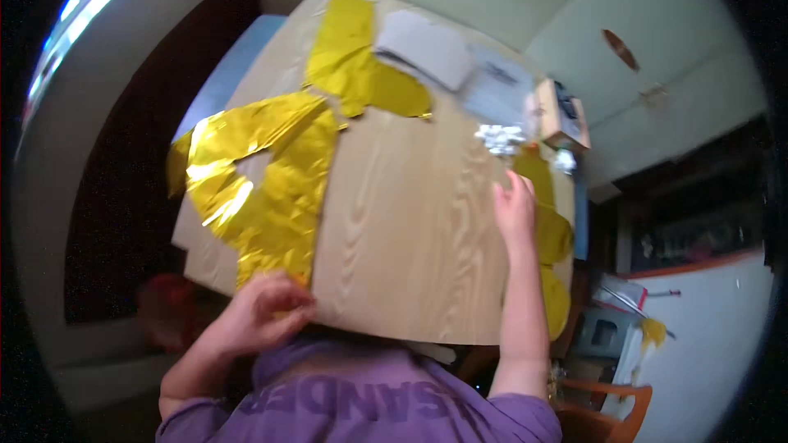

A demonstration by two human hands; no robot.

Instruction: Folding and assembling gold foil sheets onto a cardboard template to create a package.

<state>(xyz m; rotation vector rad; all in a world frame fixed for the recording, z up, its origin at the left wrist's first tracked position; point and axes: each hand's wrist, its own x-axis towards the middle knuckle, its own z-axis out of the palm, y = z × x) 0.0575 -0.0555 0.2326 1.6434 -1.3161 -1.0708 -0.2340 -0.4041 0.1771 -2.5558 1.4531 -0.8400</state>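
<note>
Head view (sole view). We find the L hand at the table's near edge, by the lower end of a crumpled gold foil piece. Foil pos.: L side of tabletop, just beyond the L hand; long axis runs away from the body, leaning slightly R. L hand is clearly nearer to it. R hand is extended over the far R side, w/ a silver clump just past its fingertips & another gold foil strip to its R.

Key relation, in our judgement: L hand to near end of foil, approx. in line w/ its long axis.

Grip cond.: L fingers curled in toward the thumb, poss. pinching the foil edge; we can't confirm. R thumb & fingers point away from us, close together; whether they pinch anything, we can't tell.

Obs. limits: L hand covers part of the foil's near end. R forearm overlaps the R strip. Silver clump is blurred; we can't determine its make-up. Foil's outer side reaches the table's L edge; overhang unclear. Clear packet contents: not legible, blur.
</note>
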